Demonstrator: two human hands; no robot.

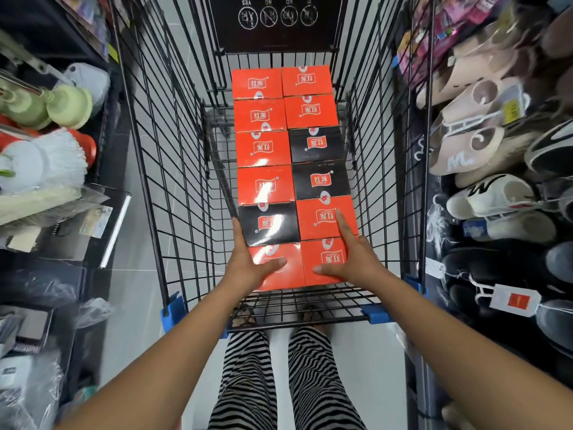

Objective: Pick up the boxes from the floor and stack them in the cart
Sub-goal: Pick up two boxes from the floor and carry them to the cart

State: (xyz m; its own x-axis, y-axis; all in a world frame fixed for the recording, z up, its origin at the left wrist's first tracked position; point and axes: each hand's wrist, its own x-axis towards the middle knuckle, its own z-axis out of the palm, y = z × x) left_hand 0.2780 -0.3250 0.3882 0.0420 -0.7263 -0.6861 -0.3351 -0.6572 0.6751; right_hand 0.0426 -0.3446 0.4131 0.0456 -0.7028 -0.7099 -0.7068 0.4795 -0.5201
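The cart (161, 150) holds the boxes (263, 150) in two columns running from its far end to its near end, mostly orange with three black; no box shows on the floor around the cart. Both hands lie flat on the pair at the cart's near end. The left hand (252, 262) rests on the left box (294, 276), fingers straight along its outer edge and reaching beside the black box (269, 223) one row further in, thumb laid across the top. The right hand (352, 254) rests on the right box (322, 252), fingers straight and reaching onto the next orange one, thumb pointing toward the cart's middle. Neither hand curls round anything; both are spread wide and pressing, not gripping.

The step looks like seating this nearest pair so the layer lies level. To do it well, press down and slightly toward the cart's far end with even palm pressure; that should close any gap with the row ahead. Keep the two boxes touching along the cart's centre line; a skewed pair would make a poor base for a second layer. The glossy tops probably slide easily, so press rather than shove. A strip of wire floor shows at the cart's near end; whether another row fits there I cannot tell.
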